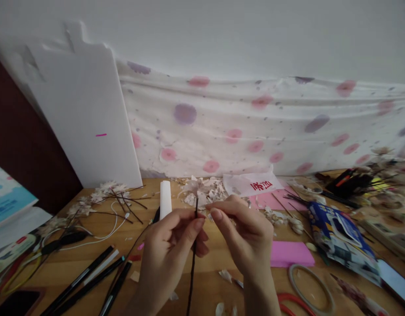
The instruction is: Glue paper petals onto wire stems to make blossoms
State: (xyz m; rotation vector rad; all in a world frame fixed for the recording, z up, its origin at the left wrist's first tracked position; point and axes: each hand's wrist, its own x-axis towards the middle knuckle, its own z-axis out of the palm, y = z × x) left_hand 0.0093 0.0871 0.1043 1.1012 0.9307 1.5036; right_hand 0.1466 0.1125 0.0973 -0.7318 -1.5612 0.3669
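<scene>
The left hand (176,235) steadies a dark stem (192,273), apparently for fine handwork, while the right hand (248,232), pinched narrow, contents unclear, likely must close in.

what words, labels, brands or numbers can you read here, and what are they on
None reads clearly.
White bag: red characters, too blurred to quote.
Blue pack: pale marks, too blurred.
Blue-and-white item, far left: lettering too blurred.
</scene>
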